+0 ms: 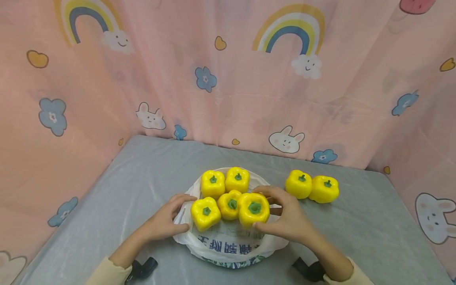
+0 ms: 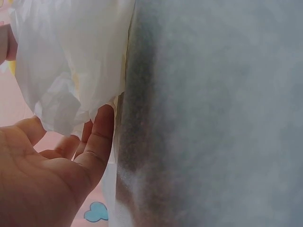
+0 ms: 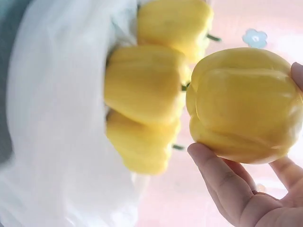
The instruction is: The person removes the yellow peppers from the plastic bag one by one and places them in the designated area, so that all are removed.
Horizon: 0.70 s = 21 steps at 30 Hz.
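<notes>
In the head view my right hand [image 1: 290, 215] grips a glossy yellow bell pepper [image 1: 254, 217], thumb in front and fingers at its far side. The right wrist view shows this pepper [image 3: 246, 104] above the others. Several more yellow bell peppers, including one at the front left [image 1: 205, 217], sit on a round plate [image 1: 233, 263] covered by a white plastic bag [image 1: 199, 249]. My left hand [image 1: 165, 219] is at the plate's left side, thumb and fingers spread. In the left wrist view its fingertips touch the bag [image 2: 71, 52] at the rim.
Two yellow bell peppers [image 1: 298, 185] stand side by side on the grey-covered table [image 1: 360, 225], right of the plate. A pink patterned curtain [image 1: 242, 103] encloses the back and sides. Dark wrist devices [image 1: 142, 270] are at both wrists.
</notes>
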Each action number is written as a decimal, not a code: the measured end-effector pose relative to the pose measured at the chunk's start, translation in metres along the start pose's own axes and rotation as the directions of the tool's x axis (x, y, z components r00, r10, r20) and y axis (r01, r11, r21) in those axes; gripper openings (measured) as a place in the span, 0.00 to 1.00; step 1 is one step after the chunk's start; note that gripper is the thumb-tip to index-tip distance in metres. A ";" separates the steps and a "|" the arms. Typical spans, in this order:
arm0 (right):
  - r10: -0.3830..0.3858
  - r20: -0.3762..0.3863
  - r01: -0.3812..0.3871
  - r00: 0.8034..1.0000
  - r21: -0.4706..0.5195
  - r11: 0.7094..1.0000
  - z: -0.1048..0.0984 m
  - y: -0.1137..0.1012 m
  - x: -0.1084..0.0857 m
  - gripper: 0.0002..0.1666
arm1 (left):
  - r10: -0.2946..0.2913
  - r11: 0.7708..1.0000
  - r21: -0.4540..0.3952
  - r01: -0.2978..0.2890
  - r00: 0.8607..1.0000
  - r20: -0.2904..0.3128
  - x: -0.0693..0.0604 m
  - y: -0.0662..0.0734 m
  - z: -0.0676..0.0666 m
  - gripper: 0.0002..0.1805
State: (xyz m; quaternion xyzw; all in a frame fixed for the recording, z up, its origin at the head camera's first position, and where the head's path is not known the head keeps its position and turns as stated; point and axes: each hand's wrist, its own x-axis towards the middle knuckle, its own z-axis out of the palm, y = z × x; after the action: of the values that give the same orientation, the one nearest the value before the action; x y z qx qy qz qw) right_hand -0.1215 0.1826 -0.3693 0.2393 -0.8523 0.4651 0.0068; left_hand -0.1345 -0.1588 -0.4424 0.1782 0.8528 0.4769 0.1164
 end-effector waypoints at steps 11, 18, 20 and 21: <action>0.014 -0.032 -0.015 0.999 -0.041 0.999 -0.035 -0.002 0.009 0.40 | -0.002 1.000 -0.002 0.002 1.000 -0.002 0.001 -0.001 0.000 0.35; 0.012 -0.114 -0.023 0.993 -0.091 0.996 -0.057 0.002 0.009 0.39 | -0.013 1.000 0.014 0.013 1.000 -0.001 0.001 0.001 0.000 0.34; 0.000 -0.142 -0.014 0.990 -0.097 0.995 -0.063 0.004 0.009 0.39 | -0.013 1.000 0.010 0.013 1.000 -0.001 0.000 0.001 0.000 0.34; -0.005 -0.154 -0.010 0.988 -0.099 0.995 -0.067 0.005 0.010 0.39 | -0.012 1.000 0.008 0.012 1.000 0.000 0.000 0.002 -0.001 0.34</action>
State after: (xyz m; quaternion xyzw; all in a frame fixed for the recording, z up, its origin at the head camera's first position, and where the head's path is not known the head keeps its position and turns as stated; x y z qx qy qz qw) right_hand -0.1463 0.2344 -0.3333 0.2009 -0.8715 0.4394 0.0840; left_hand -0.1345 -0.1584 -0.4408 0.1734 0.8557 0.4730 0.1184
